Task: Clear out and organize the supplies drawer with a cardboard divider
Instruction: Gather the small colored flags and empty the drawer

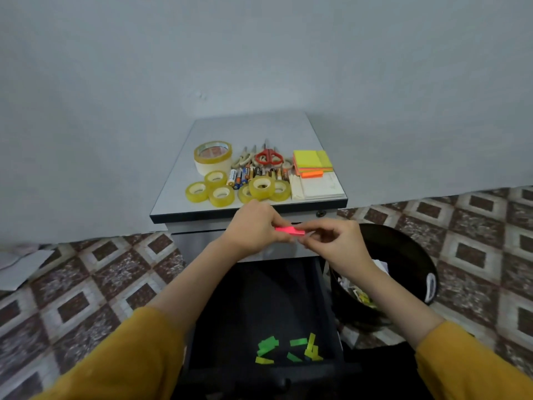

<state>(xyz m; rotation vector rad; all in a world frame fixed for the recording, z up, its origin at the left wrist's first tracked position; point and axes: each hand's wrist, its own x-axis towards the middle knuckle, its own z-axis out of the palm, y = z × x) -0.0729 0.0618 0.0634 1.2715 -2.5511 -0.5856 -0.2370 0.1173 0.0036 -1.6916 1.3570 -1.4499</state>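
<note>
- The pink sticky-flag pad (pixel 290 230) is held in the air at the centre of the frame, above the open drawer (pixel 259 298) and just below the front edge of the surface (pixel 251 131).
- Its long axis runs left to right across the frame and dips slightly towards the right.
- The left hand (pixel 253 226) has its grip curled round the pad's left end. The right hand (pixel 337 241) appears to pinch the right end, though its fingertips are blurred.
- The matching stationery lies up and to the right of the pad. An orange flag pad (pixel 311 174) sits in front of the stack of sticky notes (pixel 311 161), so the right hand is the nearer one for setting the pink pad there.
- Loose green and yellow flags (pixel 288 349) lie in the drawer at the bottom of the frame, well apart from both hands.
- The black bin (pixel 409 255) stands to the right of the drawer, nearest the right arm.
- No cardboard divider is in view.
</note>
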